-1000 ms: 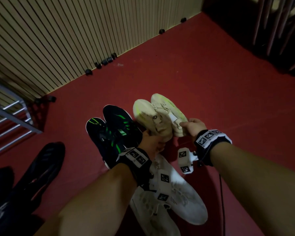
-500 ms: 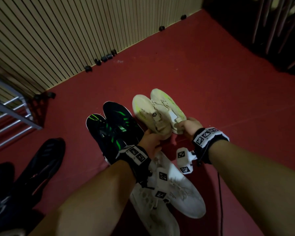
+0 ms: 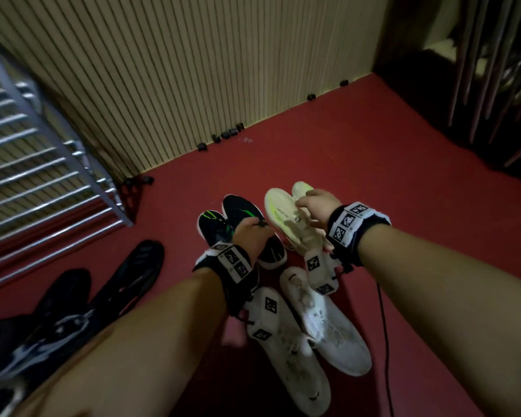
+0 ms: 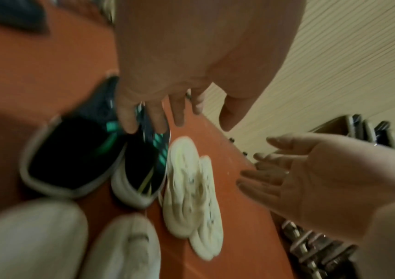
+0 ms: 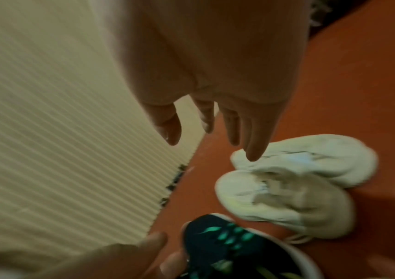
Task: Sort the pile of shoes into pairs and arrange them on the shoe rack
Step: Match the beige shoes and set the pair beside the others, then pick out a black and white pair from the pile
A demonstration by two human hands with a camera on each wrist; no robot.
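A pair of black shoes with green stripes [image 3: 214, 225] [image 4: 72, 154] [image 5: 227, 245] stands side by side on the red floor. My left hand [image 3: 248, 233] [image 4: 167, 120] hovers over them with straight fingers and holds nothing. To their right lies a cream pair [image 3: 283, 212] [image 4: 191, 188] [image 5: 287, 198], toes toward the wall. My right hand [image 3: 316, 206] [image 5: 206, 139] is spread above it, fingers straight and empty. A white pair [image 3: 328, 326] lies nearer to me. The metal shoe rack [image 3: 27, 176] stands at the left.
Dark shoes [image 3: 139, 266] lie at the lower left below the rack. A ribbed beige wall [image 3: 193, 70] with small black clips [image 3: 223, 135] at its foot bounds the floor behind. Dark furniture legs [image 3: 494, 85] stand at the far right. A cable [image 3: 382, 326] hangs from my right wrist.
Both hands gripped the cream shoes before; now they have let go and the pair rests on the floor. My left hand moved left over the black-and-green pair. The view tilted up toward the rack.
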